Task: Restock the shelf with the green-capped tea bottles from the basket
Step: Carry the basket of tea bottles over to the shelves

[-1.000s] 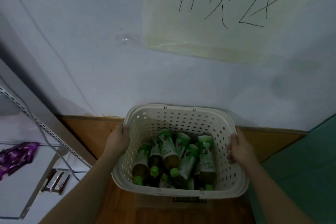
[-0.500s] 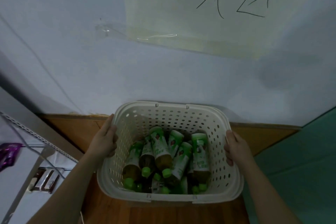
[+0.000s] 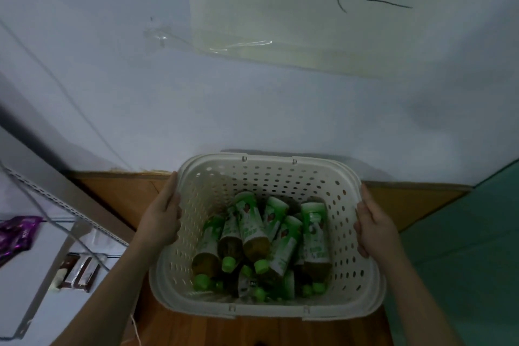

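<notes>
A cream perforated basket (image 3: pixel 269 161) sits low in the middle of the view, in front of a pale wall. Inside it lie several tea bottles (image 3: pixel 252 229) with green caps and green-white labels, piled with most caps toward me. My left hand (image 3: pixel 161 220) holds the basket's left side, with its long fingers laid up along the rim. My right hand (image 3: pixel 375 226) grips the right rim with its fingers curled over the edge. A white shelf (image 3: pixel 19 284) with a perforated metal upright runs along the left edge.
On the shelf lie a purple packet (image 3: pixel 15 233) and three brown wrapped bars (image 3: pixel 78 272). A thin cable (image 3: pixel 70 236) crosses the shelf. Wooden flooring (image 3: pixel 118 199) lies under the basket, a green surface (image 3: pixel 463 255) to the right. A handwritten paper sign (image 3: pixel 323 14) is taped to the wall.
The basket has come slightly closer and to the left in view. Both hands stay on its sides, the left one now lying flatter. Less of the shelf shows.
</notes>
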Demonstrator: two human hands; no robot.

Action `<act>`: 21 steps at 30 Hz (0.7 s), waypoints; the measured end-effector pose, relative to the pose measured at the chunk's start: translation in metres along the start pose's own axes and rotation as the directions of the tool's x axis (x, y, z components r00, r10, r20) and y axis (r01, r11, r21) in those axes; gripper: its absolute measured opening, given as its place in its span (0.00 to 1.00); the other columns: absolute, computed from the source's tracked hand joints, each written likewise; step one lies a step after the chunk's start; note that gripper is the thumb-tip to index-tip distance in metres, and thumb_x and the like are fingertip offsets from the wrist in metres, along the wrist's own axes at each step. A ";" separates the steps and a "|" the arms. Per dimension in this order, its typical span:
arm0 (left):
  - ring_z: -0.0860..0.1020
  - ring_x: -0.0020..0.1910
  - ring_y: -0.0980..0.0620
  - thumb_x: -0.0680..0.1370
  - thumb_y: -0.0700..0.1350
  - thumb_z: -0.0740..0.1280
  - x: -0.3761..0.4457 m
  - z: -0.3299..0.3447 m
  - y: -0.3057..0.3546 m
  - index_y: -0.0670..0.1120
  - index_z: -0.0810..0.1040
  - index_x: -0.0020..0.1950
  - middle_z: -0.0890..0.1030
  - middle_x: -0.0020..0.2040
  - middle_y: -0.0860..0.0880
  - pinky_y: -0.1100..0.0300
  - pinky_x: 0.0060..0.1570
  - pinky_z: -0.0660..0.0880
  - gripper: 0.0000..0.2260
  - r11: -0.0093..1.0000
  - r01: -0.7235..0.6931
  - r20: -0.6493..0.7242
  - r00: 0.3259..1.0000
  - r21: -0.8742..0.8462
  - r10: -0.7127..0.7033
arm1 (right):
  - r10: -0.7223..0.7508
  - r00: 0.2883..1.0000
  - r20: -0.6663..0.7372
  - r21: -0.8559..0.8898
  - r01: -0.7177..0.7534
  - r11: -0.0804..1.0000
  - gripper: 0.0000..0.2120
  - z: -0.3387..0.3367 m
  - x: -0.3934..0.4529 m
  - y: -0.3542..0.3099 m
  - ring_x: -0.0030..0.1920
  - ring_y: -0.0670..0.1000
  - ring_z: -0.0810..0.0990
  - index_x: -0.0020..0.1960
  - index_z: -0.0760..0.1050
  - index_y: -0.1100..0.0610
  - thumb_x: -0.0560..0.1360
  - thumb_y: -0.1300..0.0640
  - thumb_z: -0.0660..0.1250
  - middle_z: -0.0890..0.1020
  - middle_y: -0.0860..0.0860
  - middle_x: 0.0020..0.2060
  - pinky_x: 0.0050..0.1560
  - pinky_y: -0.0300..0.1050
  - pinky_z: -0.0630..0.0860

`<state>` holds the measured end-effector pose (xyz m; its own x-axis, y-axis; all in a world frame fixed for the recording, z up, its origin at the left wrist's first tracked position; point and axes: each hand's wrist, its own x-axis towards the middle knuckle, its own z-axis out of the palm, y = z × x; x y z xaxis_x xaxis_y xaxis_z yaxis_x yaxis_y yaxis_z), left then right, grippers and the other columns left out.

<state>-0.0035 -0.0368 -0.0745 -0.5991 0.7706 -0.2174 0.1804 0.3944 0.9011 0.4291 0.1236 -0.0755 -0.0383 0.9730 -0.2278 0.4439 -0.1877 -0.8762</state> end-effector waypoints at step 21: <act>0.82 0.35 0.42 0.88 0.54 0.59 -0.041 0.023 0.097 0.74 0.57 0.82 0.84 0.52 0.34 0.46 0.35 0.81 0.25 0.909 -0.365 0.327 0.900 0.204 0.288 | 0.012 0.928 -0.372 -0.132 -0.066 0.989 0.27 -0.096 -0.163 -0.009 0.25 0.55 0.78 0.79 0.58 0.23 0.88 0.45 0.63 0.82 0.56 0.36 0.30 0.49 0.79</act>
<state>0.0565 -0.0185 0.0135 -0.2324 0.9708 -0.0590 0.5416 0.1795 0.8213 0.5172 -0.0199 0.0105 0.3028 0.9509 -0.0645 0.5601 -0.2323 -0.7952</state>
